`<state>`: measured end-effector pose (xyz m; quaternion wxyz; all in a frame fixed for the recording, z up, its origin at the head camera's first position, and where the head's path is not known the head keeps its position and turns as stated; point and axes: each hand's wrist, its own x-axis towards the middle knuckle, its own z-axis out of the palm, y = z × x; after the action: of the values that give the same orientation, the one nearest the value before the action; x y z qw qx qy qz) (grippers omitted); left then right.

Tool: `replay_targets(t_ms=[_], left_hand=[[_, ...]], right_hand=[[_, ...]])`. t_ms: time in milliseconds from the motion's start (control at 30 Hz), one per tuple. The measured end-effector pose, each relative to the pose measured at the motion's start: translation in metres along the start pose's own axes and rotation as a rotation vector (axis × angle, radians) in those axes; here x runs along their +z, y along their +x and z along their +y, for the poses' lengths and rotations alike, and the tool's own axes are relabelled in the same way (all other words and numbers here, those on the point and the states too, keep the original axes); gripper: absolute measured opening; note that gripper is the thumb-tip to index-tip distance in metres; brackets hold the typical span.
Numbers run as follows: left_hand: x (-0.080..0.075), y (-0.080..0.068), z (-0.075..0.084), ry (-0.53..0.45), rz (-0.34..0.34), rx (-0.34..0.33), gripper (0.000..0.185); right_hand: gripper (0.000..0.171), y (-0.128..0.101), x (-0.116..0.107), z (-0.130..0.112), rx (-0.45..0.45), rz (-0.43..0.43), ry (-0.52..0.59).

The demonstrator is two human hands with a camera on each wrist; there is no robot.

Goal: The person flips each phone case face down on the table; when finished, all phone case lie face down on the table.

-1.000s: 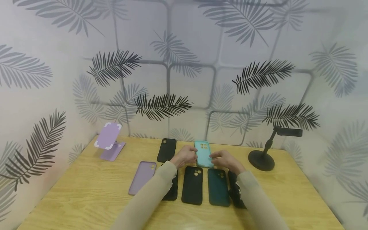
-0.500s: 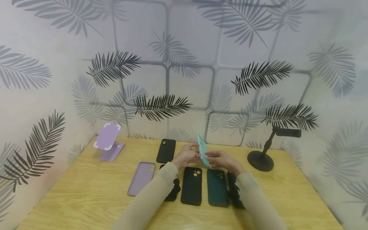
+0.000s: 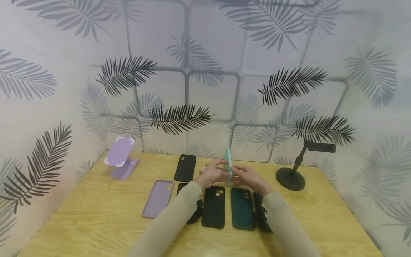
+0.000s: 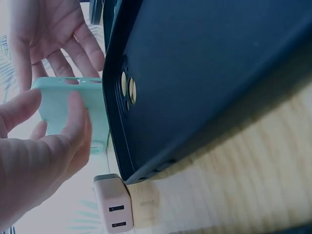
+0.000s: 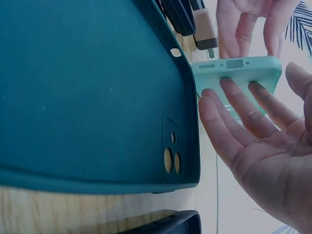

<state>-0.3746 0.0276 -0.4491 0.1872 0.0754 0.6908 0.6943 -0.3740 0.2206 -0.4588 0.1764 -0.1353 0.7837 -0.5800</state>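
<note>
A turquoise phone case (image 3: 228, 166) stands on its long edge between my two hands. My left hand (image 3: 214, 174) pinches it, with thumb at the rim and fingers against its face, as the left wrist view shows. From the other side, my right hand (image 3: 248, 177) presses near-straight fingertips to the case; in the right wrist view its thumb (image 5: 298, 75) stays apart from it. Nearer lie a black phone case (image 3: 213, 207) and a dark teal one (image 3: 242, 210). A pale pink charger with two USB ports (image 4: 114, 202) sits beside my left hand.
On the wooden table (image 3: 96, 200) lie a purple phone case (image 3: 158, 198) and another black case (image 3: 185, 167). A purple stand (image 3: 120, 152) is at left, a black stand (image 3: 291, 178) at right. Dark cases lie partly hidden under both wrists. A leaf-patterned wall (image 3: 205, 89) rises behind.
The turquoise case lay flat with my hands at its sides. It has tilted up off its back and now stands on edge. My left hand has shifted slightly right.
</note>
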Motion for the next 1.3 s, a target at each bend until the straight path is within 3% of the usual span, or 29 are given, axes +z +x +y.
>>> replay_targets(t_ms=[333,567,967,1300], left_hand=[[-0.003,-0.004,0.000,0.163,-0.010,-0.067,0.048],[-0.008,-0.004,-0.002,0.243,0.015,-0.090,0.048],[-0.014,-0.007,-0.005,0.270,0.028,-0.081,0.044],[-0.017,-0.006,-0.006,0.224,0.030,-0.096,0.044]], right_hand=[[0.050,-0.002,-0.005,0.001,-0.013,0.133,0.018],[0.050,-0.007,-0.010,0.003,-0.033,0.152,0.001],[0.041,-0.013,-0.014,0.009,-0.019,0.189,-0.122],[0.039,-0.012,-0.015,0.016,0.040,0.168,-0.188]])
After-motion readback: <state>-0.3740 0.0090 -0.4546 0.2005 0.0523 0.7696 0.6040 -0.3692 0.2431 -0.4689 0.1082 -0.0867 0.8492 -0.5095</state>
